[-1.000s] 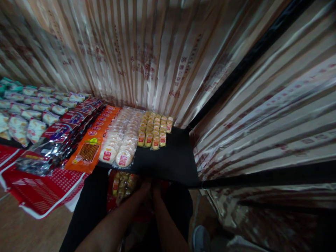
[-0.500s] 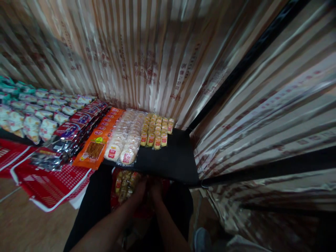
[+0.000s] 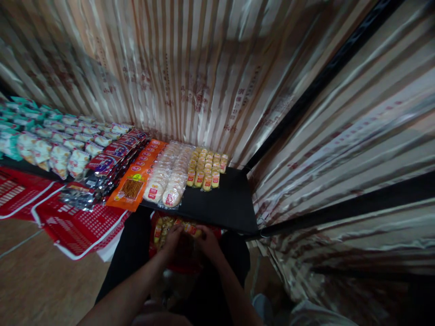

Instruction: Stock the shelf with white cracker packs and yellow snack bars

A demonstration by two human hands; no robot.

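Both my hands reach down into a red bag (image 3: 185,262) of small yellow snack packs (image 3: 162,228) just below the black table's front edge (image 3: 217,222). My left hand (image 3: 172,238) curls over the packs at the left side of the bag. My right hand (image 3: 208,242) is closed round a yellow snack pack (image 3: 193,230) at the bag's top. Dim light hides the fingertips of both hands. On the table stand rows of the same yellow packs (image 3: 207,170).
Left of the yellow rows lie round white cakes (image 3: 168,179), orange stick-snack packets (image 3: 137,176), dark red foil packs (image 3: 108,165) and white-green packs (image 3: 44,136). A red printed cloth (image 3: 78,222) hangs off the table. Striped shiny curtains (image 3: 190,77) close the back and right. My shoe (image 3: 261,305) shows below.
The view has shifted, so the table sits further right and higher. My hands have come apart and moved up to the top of the bag, the right one now on a yellow pack.
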